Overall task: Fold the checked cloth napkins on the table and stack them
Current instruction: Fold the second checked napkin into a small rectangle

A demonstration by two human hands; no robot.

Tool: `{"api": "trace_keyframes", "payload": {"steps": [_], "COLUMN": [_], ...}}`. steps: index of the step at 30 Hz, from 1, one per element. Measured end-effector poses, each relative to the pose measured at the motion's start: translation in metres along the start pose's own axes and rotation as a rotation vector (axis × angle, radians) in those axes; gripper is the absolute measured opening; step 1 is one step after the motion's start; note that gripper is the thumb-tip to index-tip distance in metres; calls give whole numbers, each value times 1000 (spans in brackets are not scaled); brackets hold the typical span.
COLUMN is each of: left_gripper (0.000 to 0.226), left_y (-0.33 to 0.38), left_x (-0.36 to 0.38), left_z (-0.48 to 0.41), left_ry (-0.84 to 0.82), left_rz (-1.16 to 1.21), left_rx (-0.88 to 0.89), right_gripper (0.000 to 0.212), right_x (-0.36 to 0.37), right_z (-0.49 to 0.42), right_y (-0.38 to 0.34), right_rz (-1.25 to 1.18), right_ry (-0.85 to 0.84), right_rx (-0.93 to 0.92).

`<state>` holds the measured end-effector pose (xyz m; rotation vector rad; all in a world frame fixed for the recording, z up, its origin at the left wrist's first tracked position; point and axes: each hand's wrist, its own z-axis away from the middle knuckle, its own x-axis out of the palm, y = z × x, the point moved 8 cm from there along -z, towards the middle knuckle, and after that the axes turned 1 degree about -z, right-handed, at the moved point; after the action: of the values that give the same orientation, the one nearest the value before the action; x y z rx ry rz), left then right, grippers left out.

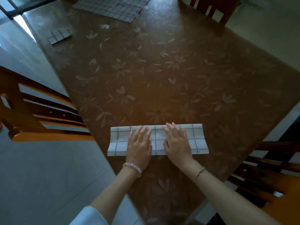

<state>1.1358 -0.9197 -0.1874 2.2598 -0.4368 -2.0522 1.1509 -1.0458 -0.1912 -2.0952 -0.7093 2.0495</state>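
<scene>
A white checked napkin [197, 140] lies folded into a long strip near the front of the brown flowered table [154, 70]. My left hand [139, 143] rests flat on its left half, fingers spread. My right hand [177, 142] presses flat on the middle-right part, fingers apart. Neither hand grips the cloth. A small folded checked napkin [59, 35] sits at the far left of the table. A larger unfolded checked napkin [112, 7] lies spread at the far edge, partly cut off by the frame.
A wooden chair [40, 114] stands at the table's left side. Another chair [266, 172] is at the right front, and a third [215, 7] at the far end. The table's left edge runs close to my left forearm.
</scene>
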Motion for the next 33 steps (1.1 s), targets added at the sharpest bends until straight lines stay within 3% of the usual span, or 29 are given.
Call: {"api": "trace_keyframes", "payload": {"steps": [9, 19, 26, 33], "left_gripper": [55, 53, 50, 62], "left_y": [-2, -12, -80, -106], "left_x": [52, 52, 31, 25], "left_z": [20, 20, 30, 36], "left_ry": [-265, -282, -250, -430], "left_rz": [-73, -85, -125, -170], "left_rx": [-91, -15, -54, -115], "right_gripper": [52, 58, 60, 61], "right_x": [41, 45, 16, 6], "right_z": [17, 23, 46, 50], "right_y": [5, 18, 83, 89], "right_rz": [119, 170, 198, 266], "right_ry": [-124, -138, -189, -274], "right_rx": [83, 109, 268, 296]}}
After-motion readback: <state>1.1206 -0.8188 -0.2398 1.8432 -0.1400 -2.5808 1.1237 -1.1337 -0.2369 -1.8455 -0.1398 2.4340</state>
